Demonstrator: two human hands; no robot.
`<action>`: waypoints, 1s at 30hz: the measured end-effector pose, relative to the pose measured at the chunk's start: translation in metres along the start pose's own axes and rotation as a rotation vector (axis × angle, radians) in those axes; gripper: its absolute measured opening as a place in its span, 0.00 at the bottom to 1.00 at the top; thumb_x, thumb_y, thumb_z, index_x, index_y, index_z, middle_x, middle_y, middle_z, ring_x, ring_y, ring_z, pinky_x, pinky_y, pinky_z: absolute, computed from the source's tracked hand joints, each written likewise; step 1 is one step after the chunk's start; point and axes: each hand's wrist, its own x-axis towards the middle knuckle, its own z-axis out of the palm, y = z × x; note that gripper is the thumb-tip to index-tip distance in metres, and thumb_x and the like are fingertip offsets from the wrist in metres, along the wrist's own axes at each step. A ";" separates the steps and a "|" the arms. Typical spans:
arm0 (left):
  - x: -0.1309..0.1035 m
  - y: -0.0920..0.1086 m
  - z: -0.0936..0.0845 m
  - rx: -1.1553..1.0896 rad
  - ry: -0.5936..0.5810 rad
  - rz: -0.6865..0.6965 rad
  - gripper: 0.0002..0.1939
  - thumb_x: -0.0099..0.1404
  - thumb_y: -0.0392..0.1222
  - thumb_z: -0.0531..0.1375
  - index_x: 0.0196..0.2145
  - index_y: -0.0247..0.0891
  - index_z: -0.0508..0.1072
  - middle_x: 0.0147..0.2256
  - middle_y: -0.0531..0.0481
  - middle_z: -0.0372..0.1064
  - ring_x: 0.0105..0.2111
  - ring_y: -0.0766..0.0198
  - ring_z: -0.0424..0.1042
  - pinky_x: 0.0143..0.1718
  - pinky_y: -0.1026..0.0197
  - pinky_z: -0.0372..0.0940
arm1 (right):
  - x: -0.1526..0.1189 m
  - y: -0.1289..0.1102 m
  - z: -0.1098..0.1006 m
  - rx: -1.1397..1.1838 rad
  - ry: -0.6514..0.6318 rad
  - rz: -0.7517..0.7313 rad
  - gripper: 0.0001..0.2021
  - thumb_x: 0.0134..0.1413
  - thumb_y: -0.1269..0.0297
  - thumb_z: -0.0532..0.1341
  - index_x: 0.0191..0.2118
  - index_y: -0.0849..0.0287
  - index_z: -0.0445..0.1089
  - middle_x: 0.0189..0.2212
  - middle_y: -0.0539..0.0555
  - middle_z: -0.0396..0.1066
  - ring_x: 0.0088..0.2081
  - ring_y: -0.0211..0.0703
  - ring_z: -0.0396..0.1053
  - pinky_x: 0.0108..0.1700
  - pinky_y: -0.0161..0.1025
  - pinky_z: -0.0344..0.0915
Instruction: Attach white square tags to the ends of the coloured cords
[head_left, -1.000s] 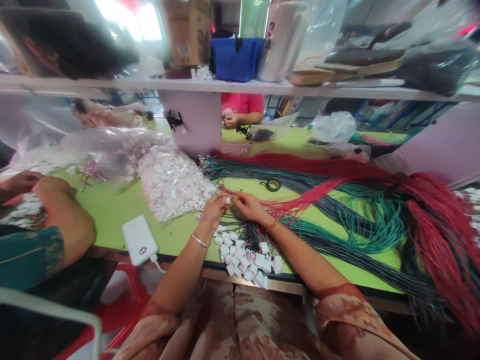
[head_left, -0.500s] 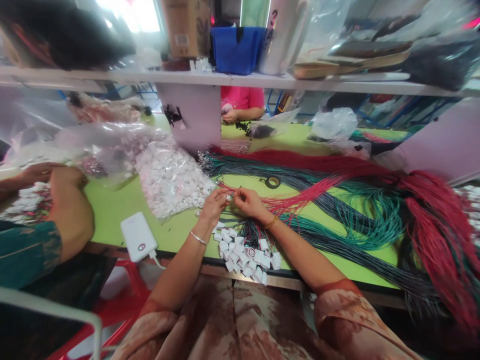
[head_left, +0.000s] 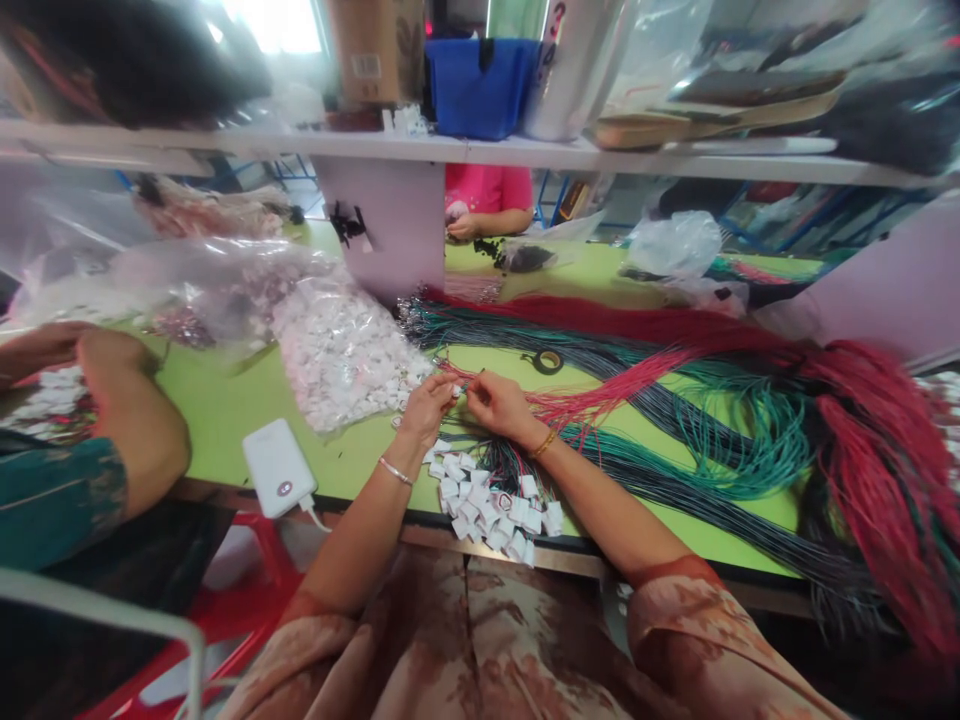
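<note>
My left hand [head_left: 427,408] is closed in a pinch on a small white connector [head_left: 456,391] over the green tabletop. Close beside it, fingertips almost meeting, my right hand [head_left: 498,402] pinches a thin wire that runs toward the connector; the exact grip is too small to make out. Just below both hands lies a heap of white connectors [head_left: 487,510] with dark wires attached. Red wires [head_left: 592,395] spread out to the right of my right hand. A clear bag of white connectors [head_left: 345,345] lies to the left of my left hand.
A white power bank [head_left: 277,468] with a cable lies near the front edge. A roll of black tape [head_left: 547,362] sits beyond my hands. Long green and black wires [head_left: 675,515] cover the right side. A co-worker's arm [head_left: 139,410] is at left; a shelf [head_left: 465,150] crosses above.
My hands stay together in nearly the same pinch. The view has shifted slightly, and the co-worker's arm at left has moved a little to the left.
</note>
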 end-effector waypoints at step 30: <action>0.001 0.005 -0.007 0.152 0.080 -0.097 0.07 0.47 0.35 0.67 0.27 0.32 0.76 0.25 0.49 0.69 0.23 0.72 0.63 0.24 0.68 0.58 | 0.075 0.037 0.035 -0.154 -0.308 0.257 0.11 0.55 0.59 0.59 0.28 0.60 0.70 0.26 0.52 0.71 0.25 0.37 0.58 0.28 0.34 0.47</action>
